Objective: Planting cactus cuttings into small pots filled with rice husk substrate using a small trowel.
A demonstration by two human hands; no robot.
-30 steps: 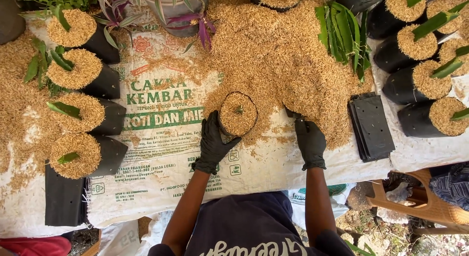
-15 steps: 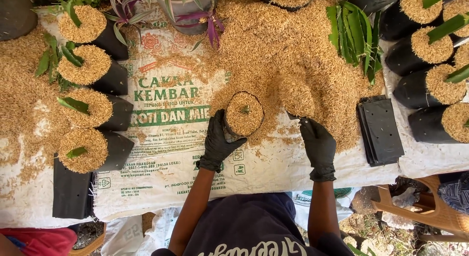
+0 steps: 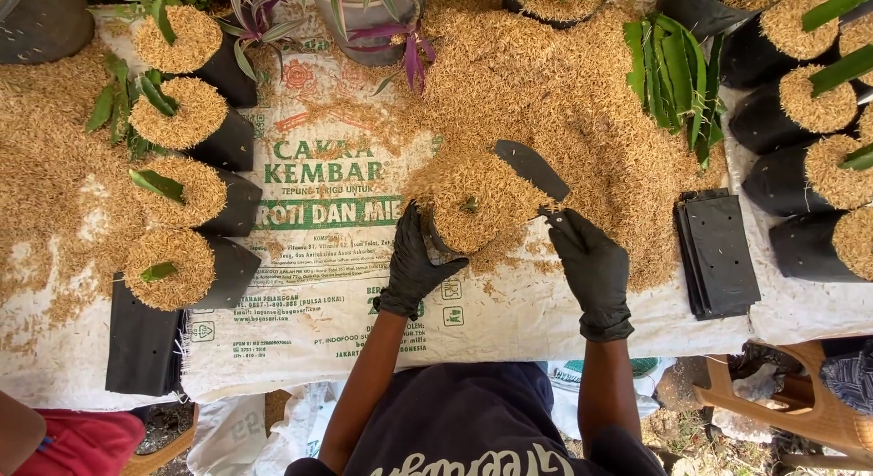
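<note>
— Left hand (image 3: 414, 267)? Wrapped round the black grow bag (image 3: 468, 210), frame centre, heaped with husks.
— Right hand (image 3: 591, 258)? Gripping a dark scoop (image 3: 530, 170). Best tipped slowly, bag steadied upright, seedling (image 3: 469, 204) kept clear.

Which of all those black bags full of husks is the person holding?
The middle one, on the printed sack. The left hand grips its side, and the right hand holds a dark scoop over it. The others stand untouched.

Head view, straight down, close over table (image 3: 546, 321)
</note>
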